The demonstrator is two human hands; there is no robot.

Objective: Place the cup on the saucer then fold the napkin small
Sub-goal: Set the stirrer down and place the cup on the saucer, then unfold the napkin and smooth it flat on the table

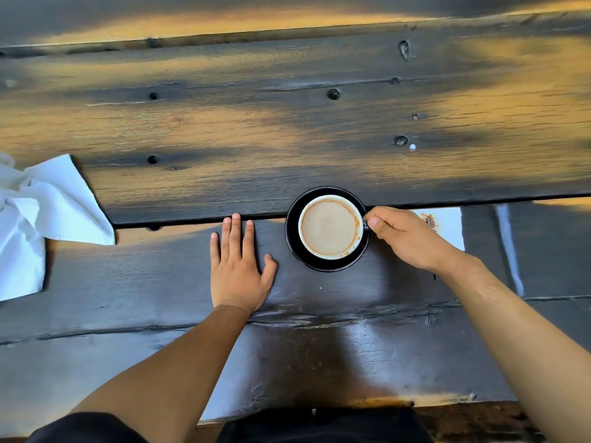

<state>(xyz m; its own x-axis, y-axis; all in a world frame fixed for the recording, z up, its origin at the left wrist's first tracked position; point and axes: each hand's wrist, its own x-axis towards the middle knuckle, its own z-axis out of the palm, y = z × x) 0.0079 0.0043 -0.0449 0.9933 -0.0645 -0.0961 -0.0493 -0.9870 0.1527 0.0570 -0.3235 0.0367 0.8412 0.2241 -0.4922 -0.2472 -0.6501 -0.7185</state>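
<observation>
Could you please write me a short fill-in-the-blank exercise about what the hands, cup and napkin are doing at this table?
1. The cup stands on a black ____.
2. The right hand pinches the cup's ____.
3. The left hand lies ____ on the table, holding nothing.
4. The white napkin lies crumpled at the table's far ____ side.

Missing words: saucer; handle; flat; left
</observation>
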